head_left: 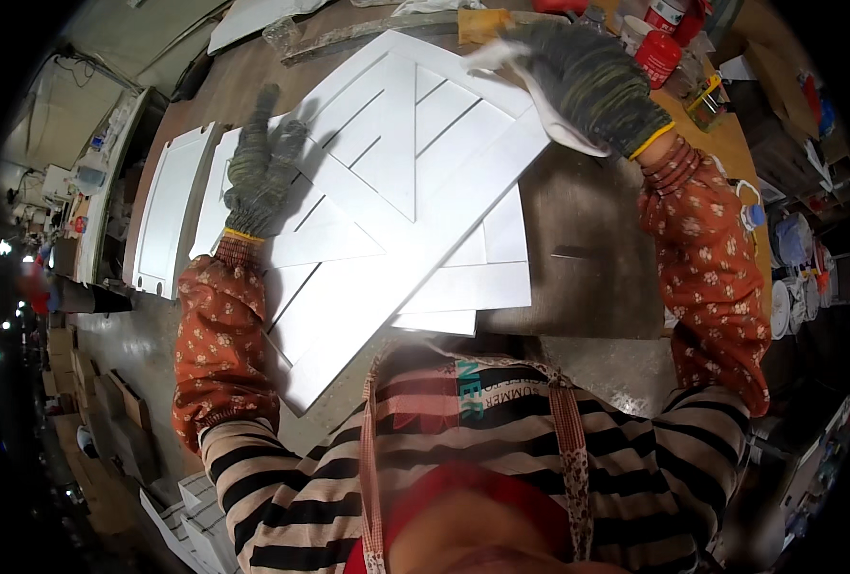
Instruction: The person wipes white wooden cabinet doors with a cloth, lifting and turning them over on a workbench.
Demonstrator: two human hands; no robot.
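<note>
A white panel (387,191) with raised diagonal strips and dark grooves lies tilted across the table, over other white panels (482,284). My left hand (261,172), in a dark green mottled glove, rests at the panel's left edge with its fingers stretched and apart. At the panel's far right corner, my right hand (592,86) wears a matching glove. Its fingers are bunched on a white cloth (559,113), which hangs down against the panel's edge. The right fingertips are partly blurred.
Another white panel (172,210) lies at the left of the brown table (597,249). Red containers (658,57) and a bottle crowd the far right, near a cardboard box (777,91). A curved grey strip (377,36) and a yellow sponge-like block (482,25) lie at the back.
</note>
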